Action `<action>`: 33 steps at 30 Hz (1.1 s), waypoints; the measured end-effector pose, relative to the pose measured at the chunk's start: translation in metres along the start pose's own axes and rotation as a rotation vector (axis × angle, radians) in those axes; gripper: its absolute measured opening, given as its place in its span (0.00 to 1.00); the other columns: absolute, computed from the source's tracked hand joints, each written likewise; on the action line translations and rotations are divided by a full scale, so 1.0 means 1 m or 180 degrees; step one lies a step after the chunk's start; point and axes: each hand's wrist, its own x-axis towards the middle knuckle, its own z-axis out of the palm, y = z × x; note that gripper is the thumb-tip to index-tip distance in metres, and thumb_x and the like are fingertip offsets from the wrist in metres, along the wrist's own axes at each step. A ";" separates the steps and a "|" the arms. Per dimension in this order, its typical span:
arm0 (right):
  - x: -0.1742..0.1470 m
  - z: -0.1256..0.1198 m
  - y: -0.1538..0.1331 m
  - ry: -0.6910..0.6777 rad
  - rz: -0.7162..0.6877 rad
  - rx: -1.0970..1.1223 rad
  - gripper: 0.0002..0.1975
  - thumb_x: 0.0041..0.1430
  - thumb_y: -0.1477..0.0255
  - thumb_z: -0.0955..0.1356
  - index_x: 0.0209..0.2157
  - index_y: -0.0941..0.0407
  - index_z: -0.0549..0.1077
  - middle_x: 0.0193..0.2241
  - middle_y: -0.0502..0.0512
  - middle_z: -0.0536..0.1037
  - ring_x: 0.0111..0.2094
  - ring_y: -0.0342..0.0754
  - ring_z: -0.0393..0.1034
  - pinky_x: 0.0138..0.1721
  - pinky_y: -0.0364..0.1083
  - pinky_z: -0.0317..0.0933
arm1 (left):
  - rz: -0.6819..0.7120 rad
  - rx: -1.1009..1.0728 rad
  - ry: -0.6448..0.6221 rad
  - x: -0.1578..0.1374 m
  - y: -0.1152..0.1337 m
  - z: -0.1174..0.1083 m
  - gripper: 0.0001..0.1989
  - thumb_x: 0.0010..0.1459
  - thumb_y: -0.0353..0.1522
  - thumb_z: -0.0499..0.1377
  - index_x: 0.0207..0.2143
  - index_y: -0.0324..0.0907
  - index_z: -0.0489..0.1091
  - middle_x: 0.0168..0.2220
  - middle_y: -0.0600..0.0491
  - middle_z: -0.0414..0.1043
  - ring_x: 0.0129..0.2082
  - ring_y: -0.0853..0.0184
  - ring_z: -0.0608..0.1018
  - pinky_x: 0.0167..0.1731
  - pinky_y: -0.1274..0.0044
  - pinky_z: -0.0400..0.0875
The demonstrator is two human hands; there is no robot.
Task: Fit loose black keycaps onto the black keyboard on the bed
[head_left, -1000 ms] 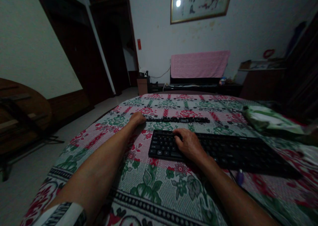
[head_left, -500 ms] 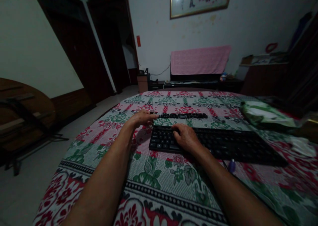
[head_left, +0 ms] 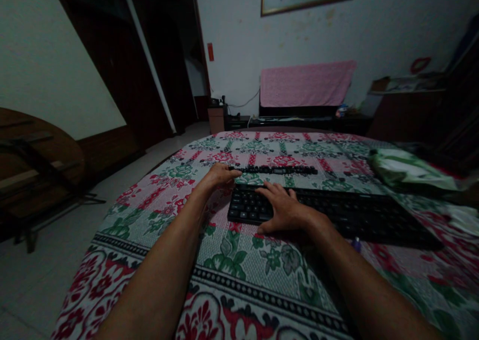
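A black computer keyboard point(head_left: 359, 215) lies on the flowered tablecloth, tilted slightly toward the right. My right hand point(head_left: 282, 205) rests across its left half, fingers spread over the keys and thumb out past the front edge. Behind the keyboard runs a row of small black pieces point(head_left: 280, 170) that look like loose keycaps. My left hand point(head_left: 221, 175) is at the left end of this row, fingers bent and drawn together. Whatever its fingertips hold, if anything, is hidden. A small purple object point(head_left: 356, 244), partly covered by my right forearm, lies in front of the keyboard.
A green and white plastic bag point(head_left: 411, 170) lies on the table at the right, with crumpled white tissue point(head_left: 464, 219) nearer. The flowered tablecloth point(head_left: 224, 265) covers the round table. A folded round tabletop point(head_left: 37, 150) stands on the floor at left.
My right hand has opened from a bent, closed shape, spreading its fingers across the keys with the thumb out in front. My left hand stays at the row's left end. The view has shifted slightly.
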 end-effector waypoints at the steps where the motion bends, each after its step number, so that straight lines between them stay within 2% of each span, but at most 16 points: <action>1: 0.000 0.001 0.001 0.0022 0.0015 -0.0048 0.54 0.28 0.52 0.74 0.59 0.51 0.55 0.63 0.64 0.45 0.62 0.68 0.34 0.54 0.71 0.32 | -0.0010 0.0013 0.0026 0.000 0.000 0.000 0.14 0.54 0.35 0.58 0.19 0.38 0.62 0.13 0.57 0.63 0.15 0.74 0.68 0.19 0.82 0.62; 5: 0.001 0.005 0.002 0.0041 0.0008 -0.0100 0.53 0.29 0.51 0.73 0.59 0.51 0.55 0.63 0.65 0.45 0.62 0.68 0.34 0.54 0.72 0.32 | 0.0064 0.0143 0.0061 0.006 -0.003 0.004 0.10 0.53 0.36 0.59 0.25 0.37 0.68 0.15 0.57 0.66 0.18 0.72 0.71 0.21 0.81 0.65; 9: 0.000 0.004 0.002 0.0036 0.0021 -0.0108 0.52 0.30 0.51 0.73 0.59 0.51 0.56 0.63 0.64 0.45 0.62 0.68 0.34 0.54 0.71 0.32 | 0.0368 0.0610 0.0186 0.016 -0.008 0.012 0.13 0.52 0.39 0.58 0.30 0.37 0.72 0.17 0.54 0.68 0.19 0.70 0.73 0.22 0.81 0.65; 13: -0.001 0.002 0.000 0.0031 0.0048 -0.0135 0.52 0.31 0.51 0.73 0.59 0.52 0.56 0.63 0.64 0.45 0.62 0.68 0.34 0.55 0.70 0.32 | 0.0529 0.1009 0.0322 0.020 -0.010 0.017 0.15 0.53 0.40 0.56 0.29 0.36 0.73 0.20 0.51 0.72 0.23 0.68 0.74 0.24 0.80 0.65; 20: 0.006 0.009 -0.011 0.0231 -0.0092 -0.0079 0.52 0.33 0.44 0.69 0.59 0.52 0.54 0.62 0.65 0.48 0.62 0.68 0.36 0.54 0.71 0.30 | 0.0526 0.1228 0.0460 0.010 -0.003 0.016 0.16 0.53 0.40 0.55 0.30 0.35 0.73 0.24 0.48 0.74 0.28 0.65 0.76 0.28 0.79 0.66; 27: 0.013 0.014 -0.017 0.0315 -0.0129 -0.0118 0.52 0.32 0.44 0.69 0.59 0.53 0.55 0.59 0.66 0.52 0.60 0.66 0.40 0.55 0.70 0.33 | 0.0493 0.1552 0.0903 -0.002 0.006 0.023 0.16 0.52 0.39 0.55 0.34 0.35 0.74 0.31 0.46 0.76 0.36 0.63 0.76 0.34 0.79 0.67; 30: 0.013 0.015 -0.015 0.0342 -0.0160 -0.0112 0.52 0.32 0.43 0.68 0.58 0.53 0.56 0.59 0.65 0.52 0.60 0.65 0.41 0.56 0.68 0.35 | 0.0596 0.1525 0.0824 -0.003 0.004 0.022 0.16 0.53 0.40 0.54 0.34 0.36 0.74 0.29 0.47 0.75 0.34 0.64 0.76 0.32 0.80 0.67; 33: 0.013 0.016 -0.013 0.0331 -0.0166 -0.0129 0.52 0.32 0.41 0.67 0.58 0.52 0.56 0.59 0.64 0.51 0.60 0.65 0.40 0.56 0.67 0.35 | 0.0604 0.1385 0.0557 -0.004 0.003 0.018 0.15 0.52 0.39 0.53 0.32 0.37 0.74 0.24 0.50 0.74 0.28 0.66 0.76 0.26 0.80 0.65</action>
